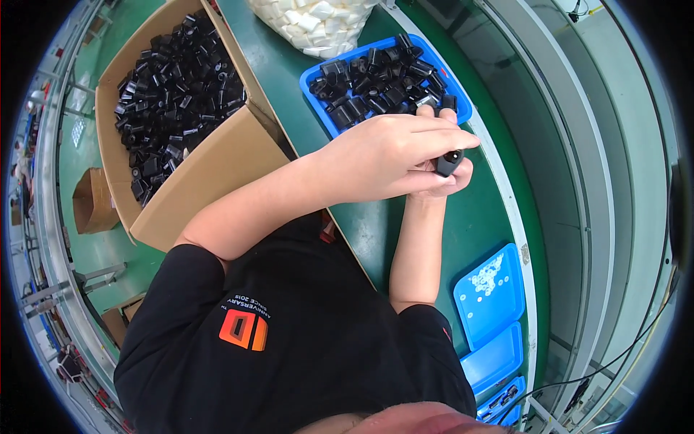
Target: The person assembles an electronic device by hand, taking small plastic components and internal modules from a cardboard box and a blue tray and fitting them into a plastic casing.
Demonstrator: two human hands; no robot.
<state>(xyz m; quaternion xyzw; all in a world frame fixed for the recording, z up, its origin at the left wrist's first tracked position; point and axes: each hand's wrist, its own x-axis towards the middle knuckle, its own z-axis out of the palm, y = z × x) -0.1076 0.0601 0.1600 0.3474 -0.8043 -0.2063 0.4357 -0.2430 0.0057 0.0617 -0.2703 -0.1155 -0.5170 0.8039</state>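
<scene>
My left hand [394, 152] reaches in from the left, closed around a small black plastic part [450, 162] with its thumb and fingers. Beneath and beside it, my right hand [457, 179] is closed on the same part, and its fingers are partly hidden behind the left hand. The part's visible end has a round opening with a light spot inside. Just beyond both hands is a blue tray [314, 108] heaped with similar black plastic parts [394, 79].
A large cardboard box [210, 184] full of black parts stands at left. A clear bag of white pieces [314, 25] sits at the back. On the green table [365, 224], blue trays line the right edge; one tray [499, 311] holds small whitish rings [488, 276].
</scene>
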